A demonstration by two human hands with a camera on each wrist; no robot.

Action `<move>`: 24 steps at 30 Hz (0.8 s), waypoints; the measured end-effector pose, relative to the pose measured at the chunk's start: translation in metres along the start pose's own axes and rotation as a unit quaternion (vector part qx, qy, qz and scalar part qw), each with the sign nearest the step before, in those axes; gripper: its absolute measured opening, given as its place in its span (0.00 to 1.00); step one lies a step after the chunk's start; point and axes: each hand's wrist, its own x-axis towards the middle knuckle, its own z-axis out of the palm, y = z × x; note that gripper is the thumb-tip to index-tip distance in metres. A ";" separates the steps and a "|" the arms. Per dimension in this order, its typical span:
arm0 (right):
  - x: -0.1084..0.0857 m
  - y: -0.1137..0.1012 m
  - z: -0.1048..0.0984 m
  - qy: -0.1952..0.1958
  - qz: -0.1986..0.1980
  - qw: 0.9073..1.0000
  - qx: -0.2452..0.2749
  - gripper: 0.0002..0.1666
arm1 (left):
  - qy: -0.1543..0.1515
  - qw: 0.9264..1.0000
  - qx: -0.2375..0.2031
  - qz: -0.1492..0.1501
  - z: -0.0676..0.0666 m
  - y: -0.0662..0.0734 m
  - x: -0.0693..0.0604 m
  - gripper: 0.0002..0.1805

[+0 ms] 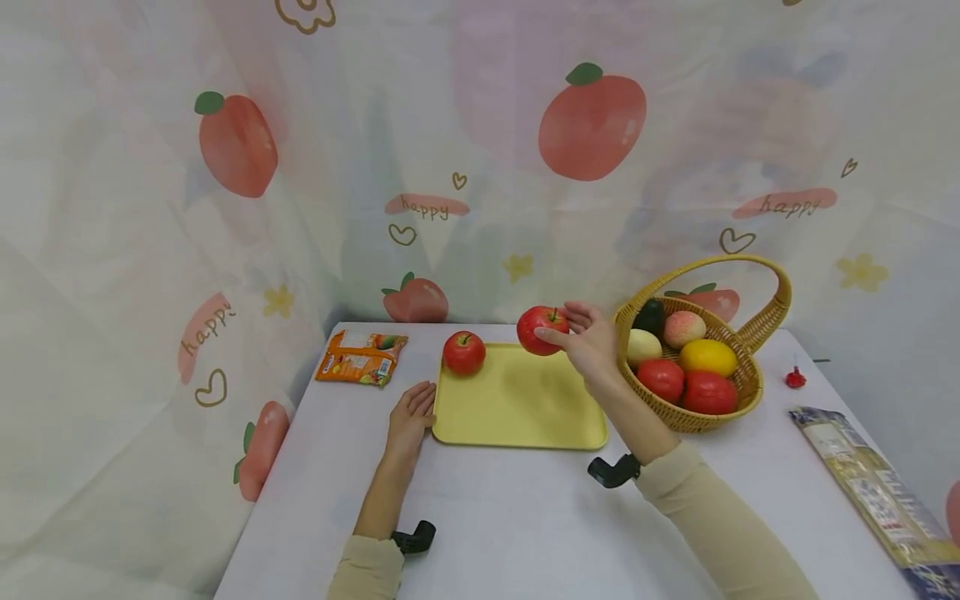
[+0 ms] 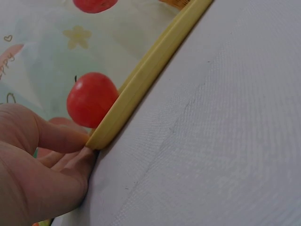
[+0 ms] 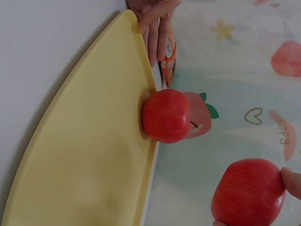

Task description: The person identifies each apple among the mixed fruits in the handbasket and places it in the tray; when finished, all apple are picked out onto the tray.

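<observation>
In the head view, my right hand (image 1: 590, 340) holds a red apple (image 1: 542, 330) above the back of a yellow tray (image 1: 517, 408). The thumb and fingers of that hand are at the apple's sides, as the right wrist view also shows at its lower right. Another red apple (image 1: 464, 353) sits in the tray's back left corner. At the tray's left edge, my left hand (image 1: 408, 421) pinches the rim near the front corner. Its thumb lies over the rim and its fingers run along the outer side, seen in the left wrist view (image 2: 56, 165).
A wicker basket (image 1: 693, 422) with several fruits, among them a yellow one (image 1: 707, 358), stands right of the tray. An orange snack packet (image 1: 362, 358) lies at the back left. Far right are a small red object (image 1: 795, 378) and a long flat package (image 1: 870, 483).
</observation>
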 end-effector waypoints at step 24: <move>0.026 0.034 0.034 0.010 0.015 0.997 -0.072 0.43 | 0.008 1.000 0.000 -0.008 0.000 0.001 0.000 0.38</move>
